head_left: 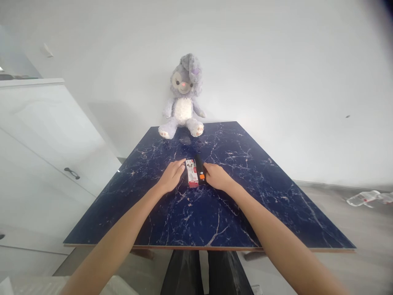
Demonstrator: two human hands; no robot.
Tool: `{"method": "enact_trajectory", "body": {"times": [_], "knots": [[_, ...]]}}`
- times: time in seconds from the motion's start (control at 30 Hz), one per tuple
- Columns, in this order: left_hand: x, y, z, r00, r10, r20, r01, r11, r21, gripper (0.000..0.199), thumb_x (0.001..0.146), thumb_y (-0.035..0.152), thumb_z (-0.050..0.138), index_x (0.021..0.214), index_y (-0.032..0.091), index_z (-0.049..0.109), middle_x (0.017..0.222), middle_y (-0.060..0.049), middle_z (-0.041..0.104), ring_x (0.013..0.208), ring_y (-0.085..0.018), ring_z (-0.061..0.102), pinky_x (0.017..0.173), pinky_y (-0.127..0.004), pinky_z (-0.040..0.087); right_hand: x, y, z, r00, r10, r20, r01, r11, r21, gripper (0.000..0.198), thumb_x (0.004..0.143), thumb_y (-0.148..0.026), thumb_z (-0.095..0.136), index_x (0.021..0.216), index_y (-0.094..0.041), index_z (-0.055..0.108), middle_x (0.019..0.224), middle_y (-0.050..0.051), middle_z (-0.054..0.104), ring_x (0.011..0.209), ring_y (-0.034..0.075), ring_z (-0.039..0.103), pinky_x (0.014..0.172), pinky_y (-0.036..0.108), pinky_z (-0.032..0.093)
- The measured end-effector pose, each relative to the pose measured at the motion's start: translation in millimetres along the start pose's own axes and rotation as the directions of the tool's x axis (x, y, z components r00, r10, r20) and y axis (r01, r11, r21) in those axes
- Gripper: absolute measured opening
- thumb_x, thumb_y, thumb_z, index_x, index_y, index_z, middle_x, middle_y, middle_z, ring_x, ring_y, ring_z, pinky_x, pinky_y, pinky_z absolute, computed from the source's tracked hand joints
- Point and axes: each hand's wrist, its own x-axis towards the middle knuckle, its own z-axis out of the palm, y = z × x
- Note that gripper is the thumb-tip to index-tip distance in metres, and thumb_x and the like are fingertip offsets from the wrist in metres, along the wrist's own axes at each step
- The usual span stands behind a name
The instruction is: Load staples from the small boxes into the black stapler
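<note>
A small white and red printed box [192,173] lies on the blue marbled table. Right against its right side is a flat, long black object [199,164] with an orange patch near its lower end; its kind is unclear. My left hand [172,175] rests at the box's left edge, index finger stretched toward the upper corner and thumb close to the side. With fingers curled, my right hand [217,176] meets the black object's right edge; its fingertips are partly hidden.
A lilac plush toy [183,96] sits at the table's [245,196] far edge against the wall. On the left stands a white cabinet [39,147] with a dark handle. Clear plastic bottles [365,198] lie on the floor at right.
</note>
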Motion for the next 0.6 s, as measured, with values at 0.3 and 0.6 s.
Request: {"method": "enact_trajectory", "body": {"times": [0.3,0.6], "knots": [[-3,-1,-12,0.975,-0.009,0.224,0.033,0.994,-0.107,0.076,0.098,0.06,0.035,0.16,0.026,0.008,0.147,-0.012,0.053,0.143,-0.031,0.037,0.114,-0.052,0.026,0,0,0,1.0,0.011,0.001,-0.011,1.0,-0.013,0.016,0.095,-0.017,0.043,0.097,-0.018,0.059,0.097,0.009,0.069,0.084,0.02,0.064,0.068,0.027,0.035],[-9,8,-11,0.948,0.023,0.317,-0.026,1.0,0.005,0.122,0.071,0.068,0.072,0.16,0.026,0.0,0.157,-0.018,0.035,0.139,-0.04,0.04,0.106,-0.049,0.039,0,2,2,0.999,-0.022,-0.032,0.022,1.0,0.008,0.015,0.093,-0.017,0.043,0.093,-0.018,0.058,0.094,0.008,0.069,0.081,0.019,0.063,0.067,0.026,0.036]]}}
